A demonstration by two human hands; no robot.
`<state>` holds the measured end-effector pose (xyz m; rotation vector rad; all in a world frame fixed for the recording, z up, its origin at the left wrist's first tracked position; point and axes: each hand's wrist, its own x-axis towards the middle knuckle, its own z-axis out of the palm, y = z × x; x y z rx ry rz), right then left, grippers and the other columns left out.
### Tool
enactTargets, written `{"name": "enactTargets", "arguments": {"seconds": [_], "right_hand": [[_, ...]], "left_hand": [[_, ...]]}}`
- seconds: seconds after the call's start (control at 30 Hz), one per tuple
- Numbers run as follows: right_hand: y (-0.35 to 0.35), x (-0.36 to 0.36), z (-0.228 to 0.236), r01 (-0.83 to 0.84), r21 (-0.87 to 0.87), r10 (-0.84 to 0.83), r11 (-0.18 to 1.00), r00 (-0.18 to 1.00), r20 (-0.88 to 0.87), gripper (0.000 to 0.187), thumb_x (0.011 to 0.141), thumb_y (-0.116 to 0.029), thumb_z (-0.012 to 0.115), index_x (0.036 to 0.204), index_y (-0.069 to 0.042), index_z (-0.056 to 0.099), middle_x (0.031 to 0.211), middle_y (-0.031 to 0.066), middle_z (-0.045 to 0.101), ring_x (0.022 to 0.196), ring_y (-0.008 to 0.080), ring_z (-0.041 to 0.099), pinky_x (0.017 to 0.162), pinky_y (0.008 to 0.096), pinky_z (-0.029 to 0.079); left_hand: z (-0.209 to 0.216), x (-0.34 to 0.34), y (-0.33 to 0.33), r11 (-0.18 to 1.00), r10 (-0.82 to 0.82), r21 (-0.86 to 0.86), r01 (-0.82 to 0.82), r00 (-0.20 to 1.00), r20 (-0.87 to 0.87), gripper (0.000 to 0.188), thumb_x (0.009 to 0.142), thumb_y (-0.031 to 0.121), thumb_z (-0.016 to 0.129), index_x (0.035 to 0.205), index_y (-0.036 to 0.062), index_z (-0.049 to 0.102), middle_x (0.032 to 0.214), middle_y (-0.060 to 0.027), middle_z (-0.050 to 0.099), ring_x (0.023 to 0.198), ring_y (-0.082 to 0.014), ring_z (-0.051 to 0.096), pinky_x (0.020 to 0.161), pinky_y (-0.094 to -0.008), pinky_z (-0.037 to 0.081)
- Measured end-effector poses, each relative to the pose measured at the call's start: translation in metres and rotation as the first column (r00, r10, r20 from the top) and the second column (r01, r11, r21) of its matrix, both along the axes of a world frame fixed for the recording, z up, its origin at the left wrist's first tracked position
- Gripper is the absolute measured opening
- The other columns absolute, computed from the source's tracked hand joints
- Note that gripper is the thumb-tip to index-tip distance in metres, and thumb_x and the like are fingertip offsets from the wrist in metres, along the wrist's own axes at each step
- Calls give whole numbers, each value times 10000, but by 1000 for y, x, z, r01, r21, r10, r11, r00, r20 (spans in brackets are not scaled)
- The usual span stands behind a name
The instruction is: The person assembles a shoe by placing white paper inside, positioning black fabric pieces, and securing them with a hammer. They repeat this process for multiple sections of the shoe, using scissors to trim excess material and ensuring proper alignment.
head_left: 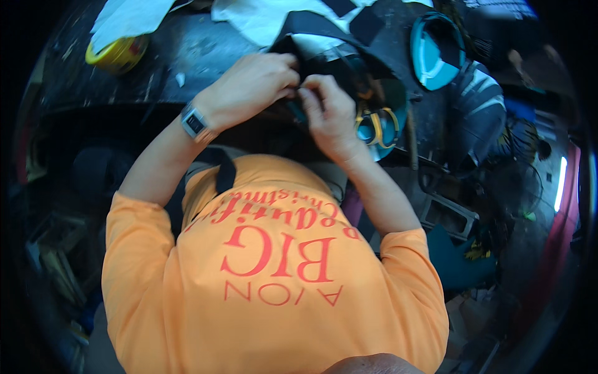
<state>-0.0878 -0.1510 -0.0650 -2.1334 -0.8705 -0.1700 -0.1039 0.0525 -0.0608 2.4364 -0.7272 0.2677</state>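
At the near edge of the dark work table, my left hand (258, 84) is closed, its fingertips meeting a dark, stiff-looking curved piece (314, 22). Close beside it, my right hand (330, 112) has thumb and fingers pinched together, facing the left fingertips. Whatever lies between the fingertips is too dark and small to make out. Just right of my right hand, scissors with yellow-rimmed handles (377, 126) rest in a teal container (398, 140). A watch (194, 122) is on my left wrist.
A yellow round container or roll (118, 55) stands at the far left, partly under a pale sheet (134, 19). White sheets (252, 19) lie at the back. To the right are a teal oval piece (430, 68) and a dark bundle with pale stripes (476, 112).
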Motion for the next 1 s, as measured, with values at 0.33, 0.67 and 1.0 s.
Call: {"name": "enactTargets", "arguments": {"seconds": [0.33,0.67,1.0], "right_hand": [[-18,-31,-9,-175,-351,314,920,865,392,448,772,-94,717,1213,-84,644,1303,126,619,1179,318,539,939,465,447],[-24,-35,-22,-188,-120,205,975,967,152,502,761,-37,763,1247,-121,668,1336,38,648,1036,292,523,927,440,429],[-37,-9,-15,-385,-62,389,921,919,65,226,732,-46,770,947,-97,727,1237,48,704,993,299,559,892,435,459]], "left_hand": [[18,9,-3,991,-99,77,105,992,-82,65,800,59,666,856,26,665,908,-127,660,911,-318,664,776,-404,544],[29,11,-16,993,-13,115,24,995,-95,147,900,70,656,954,24,527,858,-157,649,875,-354,670,721,-440,541],[31,24,-11,985,-111,103,142,960,-256,469,715,-11,763,1167,54,656,1206,-171,635,1138,-382,595,987,-436,485]]}}
